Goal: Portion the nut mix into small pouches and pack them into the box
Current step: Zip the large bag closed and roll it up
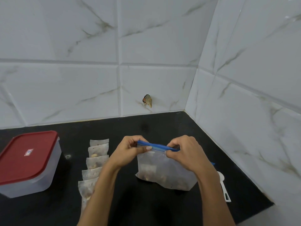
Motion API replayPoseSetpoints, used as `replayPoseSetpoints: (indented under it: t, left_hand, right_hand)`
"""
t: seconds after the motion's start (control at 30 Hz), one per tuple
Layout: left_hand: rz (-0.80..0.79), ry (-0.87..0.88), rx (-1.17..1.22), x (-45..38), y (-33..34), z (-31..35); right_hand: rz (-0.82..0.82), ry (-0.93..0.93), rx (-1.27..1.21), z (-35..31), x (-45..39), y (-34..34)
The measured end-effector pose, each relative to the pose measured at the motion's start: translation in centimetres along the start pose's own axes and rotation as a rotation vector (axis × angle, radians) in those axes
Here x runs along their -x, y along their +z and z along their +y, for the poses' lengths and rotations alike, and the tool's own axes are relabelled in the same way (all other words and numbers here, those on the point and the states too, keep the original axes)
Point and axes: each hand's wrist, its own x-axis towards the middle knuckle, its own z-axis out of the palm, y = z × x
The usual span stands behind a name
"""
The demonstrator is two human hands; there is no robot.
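We have both hands up at the blue zip strip [158, 146] of the large nut bag [166, 170], which stands upright on the black counter [146, 209] so its contents settle at the bottom and nothing spills. Our left hand [132, 149] pinches the strip near its left end with thumb and forefinger, and our right hand [182, 152] pinches it toward the right, likely to work the seal; whether we are opening or closing it we cannot tell. The small pouches [96, 165] lie overlapping in a row just left of the bag, within easy reach, most showing nuts inside. The box [27, 162] sits further left with its red lid on, so packing seems not yet begun. A white scoop [224, 185] lies to the right, close behind our right wrist.
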Motion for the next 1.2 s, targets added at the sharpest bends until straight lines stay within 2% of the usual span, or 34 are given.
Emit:
replayPoseSetpoints:
  t: [0.57, 0.97, 1.2]
  left_hand:
    - [-0.014, -0.016, 0.046, -0.1, -0.3, 0.1]
    - [0.044, -0.027, 0.076, -0.8, -1.3, -0.4]
    - [0.199, 0.056, 0.253, -3.4, -1.1, 2.5]
  right_hand:
    - [0.054, 0.067, -0.075, 2.6, 1.3, -1.0]
    - [0.094, 0.176, -0.196, 5.3, 1.9, -1.8]
    - [0.390, 0.133, -0.510, 6.0, 0.2, -4.4]
